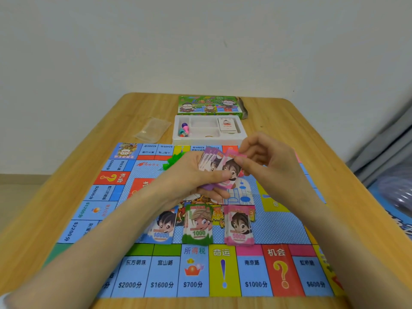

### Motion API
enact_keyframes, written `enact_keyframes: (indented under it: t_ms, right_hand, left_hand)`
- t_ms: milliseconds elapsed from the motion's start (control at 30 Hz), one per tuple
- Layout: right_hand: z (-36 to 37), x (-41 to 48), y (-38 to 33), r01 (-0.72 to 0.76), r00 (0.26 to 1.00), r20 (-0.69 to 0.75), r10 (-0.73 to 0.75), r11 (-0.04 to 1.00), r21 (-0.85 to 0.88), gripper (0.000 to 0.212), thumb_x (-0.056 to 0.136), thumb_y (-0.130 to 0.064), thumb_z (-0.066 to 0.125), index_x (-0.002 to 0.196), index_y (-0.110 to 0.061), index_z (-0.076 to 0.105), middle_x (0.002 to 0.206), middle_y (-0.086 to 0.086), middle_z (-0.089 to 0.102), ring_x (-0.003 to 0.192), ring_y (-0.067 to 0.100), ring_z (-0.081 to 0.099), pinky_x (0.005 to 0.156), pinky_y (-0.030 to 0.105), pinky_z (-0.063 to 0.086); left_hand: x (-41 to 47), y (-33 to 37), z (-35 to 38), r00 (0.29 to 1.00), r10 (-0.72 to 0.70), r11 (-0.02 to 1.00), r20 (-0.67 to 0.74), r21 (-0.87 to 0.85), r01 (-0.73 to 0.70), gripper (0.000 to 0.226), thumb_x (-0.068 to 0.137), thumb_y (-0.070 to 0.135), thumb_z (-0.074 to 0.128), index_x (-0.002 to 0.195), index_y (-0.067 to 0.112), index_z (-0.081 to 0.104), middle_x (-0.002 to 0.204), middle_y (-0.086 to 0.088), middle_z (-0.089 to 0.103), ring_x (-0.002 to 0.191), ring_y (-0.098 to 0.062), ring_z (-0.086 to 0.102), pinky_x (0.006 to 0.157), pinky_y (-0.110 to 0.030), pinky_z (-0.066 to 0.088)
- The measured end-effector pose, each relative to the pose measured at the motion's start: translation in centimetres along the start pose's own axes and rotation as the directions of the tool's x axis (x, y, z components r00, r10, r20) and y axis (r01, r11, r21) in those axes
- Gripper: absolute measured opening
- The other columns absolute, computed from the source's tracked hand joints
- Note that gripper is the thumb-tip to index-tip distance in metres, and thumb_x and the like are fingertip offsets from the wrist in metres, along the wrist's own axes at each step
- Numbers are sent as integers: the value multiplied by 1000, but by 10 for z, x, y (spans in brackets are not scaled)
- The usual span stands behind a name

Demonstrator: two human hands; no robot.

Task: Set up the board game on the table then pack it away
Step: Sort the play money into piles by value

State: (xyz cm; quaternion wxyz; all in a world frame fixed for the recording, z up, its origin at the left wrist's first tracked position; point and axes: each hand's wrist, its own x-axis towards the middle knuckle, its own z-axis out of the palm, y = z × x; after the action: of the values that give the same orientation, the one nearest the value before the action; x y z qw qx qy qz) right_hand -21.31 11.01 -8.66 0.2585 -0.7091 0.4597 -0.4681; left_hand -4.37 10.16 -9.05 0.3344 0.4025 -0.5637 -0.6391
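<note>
**Two grips on one note: the fan is the weak point**

My left grip (196,172) is clenched round a fanned wad of play money (210,160), thumb across the faces and fingers curled underneath. My right grip (265,161) pinches the top pink note (231,167) between thumb and fingertips. Both hang over the middle of the game board (252,273); I cannot tell if either touches it.

The first risk, as I judge it, is a double draw. The notes look thin and sit tightly overlapped, so a pull could drag a second one out with the first. If the left thumb eases to free the note, the whole fan may slide and scatter.

Below the grips, three sorted piles lie on the board: the blue 10000 pile (162,229) on the left, the green 1000 pile (198,224) in the middle, and the pink 5000 pile (239,226) on the right. The pinched note looks to belong on the pink one. My left forearm crosses the blue pile and hides part of it, so a careless shift of that arm could smear the pile or knock it into the green one. A note dropped from a height may land crooked or slide off its pile.

Farther out, the white tray (244,132) lies just beyond the board's far edge. It holds pawns (184,128) in its left compartment and a card deck (227,124) in its right one. The green box (209,105) lies behind it, and a clear plastic bag (153,129) lies to its left on the counter (66,157). A loose note could flutter off the board onto the counter.
</note>
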Motion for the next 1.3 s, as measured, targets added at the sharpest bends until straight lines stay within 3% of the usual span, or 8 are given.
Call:
enact_keyframes:
  t_ms: [200, 433, 700, 767, 867, 1000, 1067, 1300]
  right_hand:
    - [0, 0, 1, -3, 1000, 19, 3, 1000, -25, 21, 83, -7, 68, 80, -25, 58, 61, -1, 65, 58, 14, 64, 61, 30, 53]
    - [0, -1, 1, -66, 997, 30, 65, 998, 12, 24, 90, -1, 56, 77, -20, 50, 63, -1, 66, 51, 2, 58, 52, 11, 41]
    - [-12, 5, -5, -93, 970, -203, 131, 978, 185, 13, 88, -6, 60, 82, -15, 56, 69, 4, 60, 52, 1, 53, 52, 11, 41]
    - [-19, 6, -6, -150, 972, -148, 180, 969, 194, 8, 88, -6, 62, 88, -14, 61, 65, 4, 61, 50, 0, 51, 51, 11, 41]
    - [-28, 6, -6, -279, 947, 159, 279, 960, -20, 5, 84, -11, 67, 84, -16, 68, 57, -2, 64, 51, 3, 53, 52, 16, 41]
    - [-21, 1, -8, -260, 777, 515, 362, 930, -261, 4, 83, -12, 69, 80, -13, 70, 69, 4, 72, 61, 5, 62, 62, 21, 48]
    - [-16, -1, -8, -243, 729, 567, 383, 920, -308, 4, 83, -12, 69, 80, -11, 70, 70, 2, 72, 62, 3, 63, 62, 20, 48]
    - [-10, -3, -7, -222, 753, 524, 398, 903, -368, 11, 79, -21, 75, 74, -16, 66, 66, 0, 70, 58, 4, 60, 56, 19, 45]
  left_hand:
    - [-1, 0, 0, 1000, -12, 999, 22, -49, 13, 27, 74, 25, 62, 93, 7, 64, 78, -14, 73, 54, -17, 69, 48, -21, 55]
    - [-1, 1, 0, 1000, 6, 998, 24, -70, -4, 26, 77, 26, 58, 97, 11, 62, 77, -7, 74, 58, -17, 70, 51, -22, 57]
    - [0, 1, -2, 998, 44, 994, -37, -96, -47, 10, 90, 13, 55, 93, 9, 63, 76, -6, 74, 57, -14, 69, 52, -22, 57]
    - [1, 0, -3, 994, 33, 989, -103, -137, -47, 8, 91, 12, 54, 93, 9, 62, 71, -7, 73, 54, -14, 68, 51, -22, 57]
    - [3, 0, -7, 982, 58, 984, -178, -155, -86, 11, 91, 14, 55, 96, 8, 62, 76, -6, 74, 56, -13, 69, 51, -20, 56]
    - [4, 0, -9, 973, 82, 982, -214, -147, -115, 13, 92, 14, 54, 98, 7, 64, 78, -3, 75, 59, -12, 69, 51, -19, 55]
    - [4, 0, -8, 974, 78, 983, -213, -146, -111, 13, 92, 14, 54, 98, 8, 63, 78, -3, 75, 59, -12, 69, 51, -19, 55]
    - [4, 0, -8, 977, 74, 983, -202, -149, -105, 12, 92, 14, 54, 99, 8, 63, 78, -4, 75, 58, -12, 69, 51, -19, 55]
